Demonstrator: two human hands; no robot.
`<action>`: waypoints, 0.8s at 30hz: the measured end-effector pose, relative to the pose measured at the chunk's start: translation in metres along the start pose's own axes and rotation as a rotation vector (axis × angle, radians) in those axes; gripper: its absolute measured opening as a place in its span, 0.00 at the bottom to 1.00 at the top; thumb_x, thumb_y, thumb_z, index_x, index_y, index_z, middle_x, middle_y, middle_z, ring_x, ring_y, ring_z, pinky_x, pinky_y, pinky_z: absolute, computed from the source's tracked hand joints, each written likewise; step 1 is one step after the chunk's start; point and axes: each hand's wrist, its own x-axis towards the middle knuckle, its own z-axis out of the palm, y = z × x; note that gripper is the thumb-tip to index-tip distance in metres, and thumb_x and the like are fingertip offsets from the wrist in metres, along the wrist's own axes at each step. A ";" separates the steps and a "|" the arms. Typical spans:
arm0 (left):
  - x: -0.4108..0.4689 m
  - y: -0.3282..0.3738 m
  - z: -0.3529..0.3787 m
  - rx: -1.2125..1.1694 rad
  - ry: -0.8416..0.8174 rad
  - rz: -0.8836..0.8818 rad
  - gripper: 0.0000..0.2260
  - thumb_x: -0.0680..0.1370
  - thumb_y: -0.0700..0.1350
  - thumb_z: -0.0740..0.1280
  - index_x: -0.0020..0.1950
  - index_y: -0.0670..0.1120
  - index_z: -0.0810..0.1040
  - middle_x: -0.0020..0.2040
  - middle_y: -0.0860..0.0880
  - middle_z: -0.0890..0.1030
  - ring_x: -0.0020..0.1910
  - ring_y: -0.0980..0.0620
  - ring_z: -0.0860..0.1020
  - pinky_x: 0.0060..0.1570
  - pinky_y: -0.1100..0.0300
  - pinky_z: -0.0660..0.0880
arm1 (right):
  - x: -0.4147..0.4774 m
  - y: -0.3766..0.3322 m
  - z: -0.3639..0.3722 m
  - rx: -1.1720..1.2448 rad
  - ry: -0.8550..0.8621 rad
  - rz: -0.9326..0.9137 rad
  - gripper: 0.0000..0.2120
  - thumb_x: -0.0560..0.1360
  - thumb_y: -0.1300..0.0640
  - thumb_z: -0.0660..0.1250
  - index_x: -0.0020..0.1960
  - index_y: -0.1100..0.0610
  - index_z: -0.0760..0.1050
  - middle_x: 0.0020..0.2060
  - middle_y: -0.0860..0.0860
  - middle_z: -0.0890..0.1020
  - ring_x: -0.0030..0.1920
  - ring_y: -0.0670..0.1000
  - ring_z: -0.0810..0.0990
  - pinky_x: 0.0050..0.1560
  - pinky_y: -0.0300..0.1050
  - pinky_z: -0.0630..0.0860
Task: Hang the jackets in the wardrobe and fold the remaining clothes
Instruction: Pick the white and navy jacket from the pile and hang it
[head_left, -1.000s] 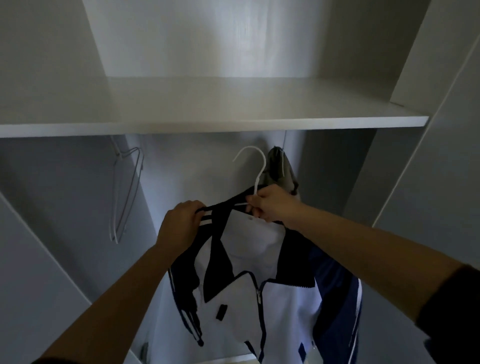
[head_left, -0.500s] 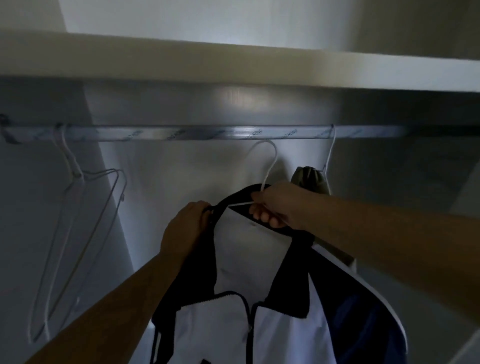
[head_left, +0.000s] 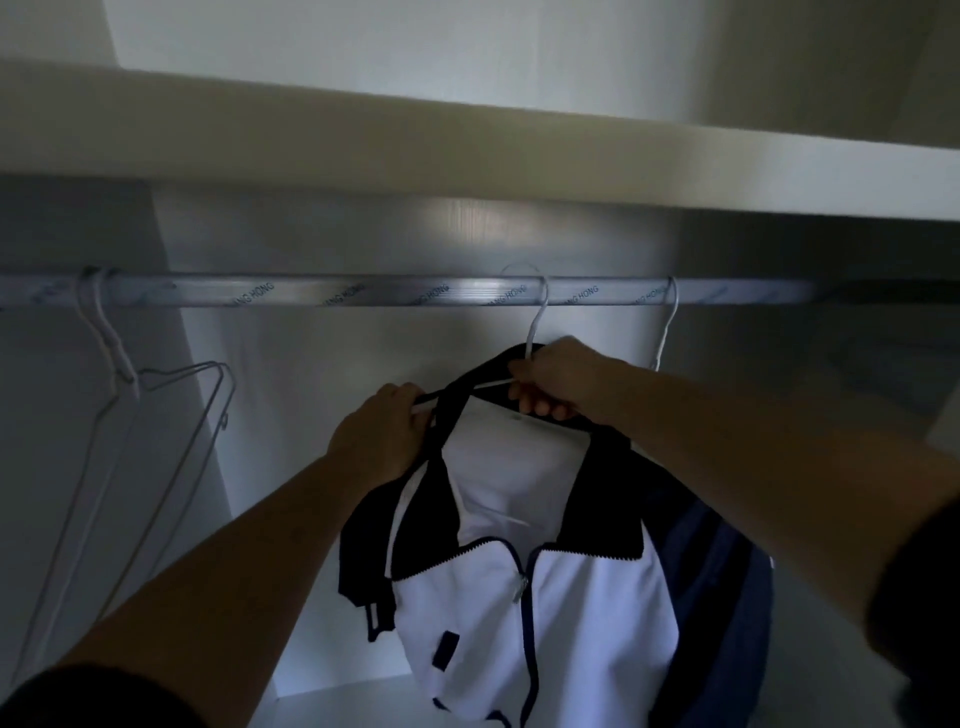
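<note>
A white jacket (head_left: 530, 597) with a dark collar and blue sleeves hangs on a white wire hanger (head_left: 536, 322). The hanger's hook sits over the silver wardrobe rail (head_left: 363, 293). My right hand (head_left: 556, 376) grips the hanger at its neck, fingers curled round the wire and collar. My left hand (head_left: 382, 431) holds the jacket's left shoulder where the hanger's end pokes out. Behind my right arm hangs another garment, mostly hidden, on its own hanger (head_left: 667, 322).
Empty wire hangers (head_left: 135, 415) hang at the rail's left end. A white shelf (head_left: 467, 156) runs just above the rail. The wardrobe's side wall (head_left: 78, 467) stands at the left, and its floor panel (head_left: 337, 701) shows below.
Both hands lifted the jacket and hanger upward. The hook, below the rail before, now sits over the rail. My view has moved closer under the shelf.
</note>
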 end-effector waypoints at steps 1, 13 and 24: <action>-0.004 -0.003 0.007 -0.008 -0.026 0.011 0.14 0.82 0.49 0.57 0.62 0.43 0.73 0.57 0.42 0.75 0.55 0.43 0.76 0.53 0.50 0.72 | 0.001 0.007 0.003 -0.011 0.002 -0.035 0.19 0.81 0.53 0.59 0.34 0.59 0.75 0.25 0.51 0.76 0.23 0.47 0.69 0.19 0.34 0.63; -0.021 0.000 0.018 -0.076 -0.086 0.015 0.22 0.82 0.47 0.58 0.75 0.45 0.62 0.68 0.41 0.68 0.65 0.44 0.69 0.64 0.49 0.68 | -0.090 0.125 0.071 -0.489 0.470 -0.721 0.09 0.69 0.68 0.65 0.48 0.60 0.77 0.45 0.54 0.78 0.41 0.52 0.78 0.42 0.41 0.72; -0.025 0.003 0.024 -0.052 -0.060 0.015 0.21 0.81 0.46 0.58 0.74 0.44 0.61 0.67 0.40 0.68 0.64 0.42 0.70 0.63 0.48 0.69 | -0.041 0.176 0.131 -0.064 0.318 0.378 0.03 0.75 0.57 0.57 0.45 0.53 0.69 0.37 0.50 0.75 0.43 0.54 0.75 0.40 0.44 0.71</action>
